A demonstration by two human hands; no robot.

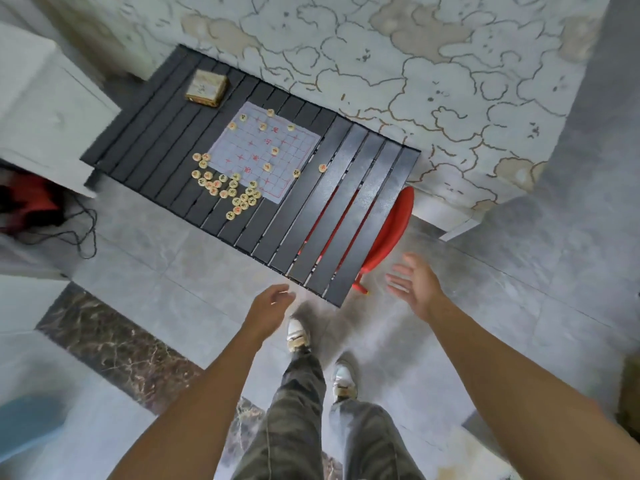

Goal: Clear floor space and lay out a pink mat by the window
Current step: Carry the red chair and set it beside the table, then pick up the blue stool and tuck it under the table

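Camo trousers [301, 410] and two pale shoes [297, 334] at bottom centre, both bare forearms stretched forward. Left hand [270, 304] is loosely curled and holds nothing. Right hand [414, 284] has its fingers spread and is also empty. Both hover near the lower corner of the low black table [346, 216], not touching it. No pink mat in frame and no window visible, so I can't tell where either is.

Likely step: clearing the floor by moving the table. Risks:
- the table tilts if lifted from one end, so the loose chess pieces [228, 192] roll off or drop through the slat gaps
- the thin paper board [266, 150] slides off
- the small box [206, 88] at the table's far end shifts
- the red stool [391, 230] sits partly under the table's right end and its leg could snag
- the black cable [79, 233] on the floor at left could trip a foot

Materials:
- table: flat dark slats with a matte speckled finish
- pieces: round pale discs with red or black marks
- board: creased sheet with a red grid
- stool: glossy plastic, curved seat
- floor: smooth grey tile with a dark veined marble strip [114, 348] at lower left
- upper right: soft cloud-pattern rug [415, 64], white and beige
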